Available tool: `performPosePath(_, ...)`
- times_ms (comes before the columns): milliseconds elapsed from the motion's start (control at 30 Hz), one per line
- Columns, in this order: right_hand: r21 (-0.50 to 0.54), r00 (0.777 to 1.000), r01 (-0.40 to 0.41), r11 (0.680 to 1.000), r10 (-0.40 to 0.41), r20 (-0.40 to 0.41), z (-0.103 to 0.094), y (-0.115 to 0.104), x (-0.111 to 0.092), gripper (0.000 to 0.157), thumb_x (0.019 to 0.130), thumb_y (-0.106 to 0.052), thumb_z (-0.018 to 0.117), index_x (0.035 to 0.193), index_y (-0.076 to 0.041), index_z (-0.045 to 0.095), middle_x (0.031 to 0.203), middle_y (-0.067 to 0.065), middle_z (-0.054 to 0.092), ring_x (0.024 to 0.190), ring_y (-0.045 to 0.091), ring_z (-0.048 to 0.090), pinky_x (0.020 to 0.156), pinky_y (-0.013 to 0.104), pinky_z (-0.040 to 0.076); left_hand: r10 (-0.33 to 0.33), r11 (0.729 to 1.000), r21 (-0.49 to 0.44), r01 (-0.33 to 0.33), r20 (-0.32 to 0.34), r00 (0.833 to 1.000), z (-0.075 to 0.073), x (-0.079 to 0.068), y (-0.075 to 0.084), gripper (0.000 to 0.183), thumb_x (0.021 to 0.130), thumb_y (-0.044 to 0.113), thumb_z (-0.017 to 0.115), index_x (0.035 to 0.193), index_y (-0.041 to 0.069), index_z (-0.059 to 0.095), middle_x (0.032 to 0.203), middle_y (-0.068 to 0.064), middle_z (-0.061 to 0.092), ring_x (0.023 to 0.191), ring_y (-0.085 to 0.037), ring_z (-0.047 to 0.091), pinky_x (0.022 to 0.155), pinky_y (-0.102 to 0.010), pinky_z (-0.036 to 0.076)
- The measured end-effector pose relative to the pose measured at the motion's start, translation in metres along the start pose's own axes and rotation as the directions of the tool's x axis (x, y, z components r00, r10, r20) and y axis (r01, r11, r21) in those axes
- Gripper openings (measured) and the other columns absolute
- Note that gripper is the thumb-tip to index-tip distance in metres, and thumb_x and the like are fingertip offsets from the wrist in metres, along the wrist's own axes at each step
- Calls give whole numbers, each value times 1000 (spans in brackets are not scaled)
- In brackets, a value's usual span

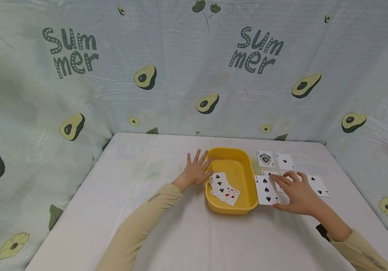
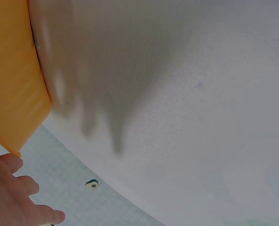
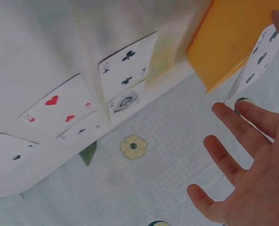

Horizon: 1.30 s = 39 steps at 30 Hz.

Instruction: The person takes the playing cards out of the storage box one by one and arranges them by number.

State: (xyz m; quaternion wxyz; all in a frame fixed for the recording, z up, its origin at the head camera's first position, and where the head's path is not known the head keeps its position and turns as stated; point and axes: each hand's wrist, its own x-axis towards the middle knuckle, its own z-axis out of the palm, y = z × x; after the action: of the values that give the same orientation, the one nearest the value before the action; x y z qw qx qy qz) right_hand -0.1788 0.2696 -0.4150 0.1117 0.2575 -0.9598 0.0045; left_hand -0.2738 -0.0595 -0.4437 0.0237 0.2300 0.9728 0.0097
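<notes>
My right hand [image 1: 298,195] pinches a spades card [image 1: 266,191], apparently a three, between thumb and fingers beside the tray's right wall. In the right wrist view the card [image 3: 259,61] is tilted above the table. My left hand [image 1: 196,170], fingers spread, rests on the left rim of a yellow plastic tray [image 1: 244,158]. Inside the tray lie a clubs card [image 1: 219,181] and a few overlapping cards, red hearts among them. Under and behind my right hand, a two of clubs [image 3: 126,68] and a two of hearts [image 3: 59,104] lie face up.
Farther back on the white table [image 1: 153,173] lie an ornate ace [image 1: 265,159] and an ace of clubs [image 1: 285,161]. A two of spades [image 1: 319,186] lies to the right of my right hand. A cloth with avocado prints [image 1: 207,103] hangs behind the table.
</notes>
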Motion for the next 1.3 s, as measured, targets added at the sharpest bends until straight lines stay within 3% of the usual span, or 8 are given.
performPosePath(267, -1, 999, -25, 1000, 25, 31, 11, 11, -18, 85, 57, -50, 77, 127, -14, 47, 120, 5, 56, 106, 27, 38, 93, 59, 19, 6, 1000, 4, -6, -6, 1000, -1, -2, 0, 57, 94, 48, 26, 144, 22, 17, 152, -6, 6, 139, -34, 2, 105, -62, 6)
performPosePath(500, 8, 992, -56, 998, 55, 114, 21, 17, -29, 84, 59, -53, 74, 128, -15, 46, 119, 4, 58, 106, 26, 38, 91, 61, 21, 9, 1000, -20, -9, -5, 1000, -1, -1, -1, 56, 94, 46, 28, 144, 21, 19, 152, -6, 7, 139, -34, 2, 104, -62, 6)
performPosePath(733, 2, 990, -41, 999, 40, 135, 31, 21, -36, 84, 58, -55, 73, 127, -15, 48, 117, 3, 59, 106, 26, 39, 91, 60, 20, 21, 999, -49, -22, -32, 999, 22, 14, -11, 61, 91, 58, 14, 144, 28, 8, 152, -3, -2, 139, -33, -7, 103, -64, -1)
performPosePath(833, -8, 991, -22, 1000, 23, 131, 34, 21, -39, 83, 58, -55, 72, 127, -15, 48, 116, 2, 60, 106, 25, 40, 90, 59, 21, 19, 999, -46, -20, -33, 999, 19, 12, -9, 60, 92, 55, 20, 144, 26, 12, 152, -4, 1, 139, -33, -4, 103, -64, 1)
performPosePath(867, -8, 991, -21, 1000, 22, 136, 34, 21, -39, 83, 58, -56, 72, 127, -15, 48, 116, 2, 60, 106, 26, 40, 90, 59, 21, 4, 999, -49, -4, -3, 1000, 8, 6, -4, 59, 93, 50, 26, 144, 23, 16, 152, -5, 4, 139, -33, 0, 104, -63, 4)
performPosePath(967, -11, 988, -31, 999, 32, 152, 35, 20, -41, 83, 58, -55, 72, 127, -16, 49, 116, 1, 59, 106, 26, 41, 91, 58, 21, 8, 1000, -24, -8, -18, 1000, 3, 2, -2, 56, 94, 45, 30, 143, 20, 20, 152, -7, 9, 139, -34, 4, 104, -63, 7)
performPosePath(1300, -35, 981, -46, 998, 52, 185, 39, 22, -48, 82, 59, -55, 71, 127, -15, 48, 119, 4, 58, 112, 33, 40, 92, 59, 20, 11, 1000, -6, -11, -31, 999, 1, -1, 0, 57, 94, 46, 29, 143, 20, 21, 152, -7, 10, 138, -35, 4, 104, -63, 8)
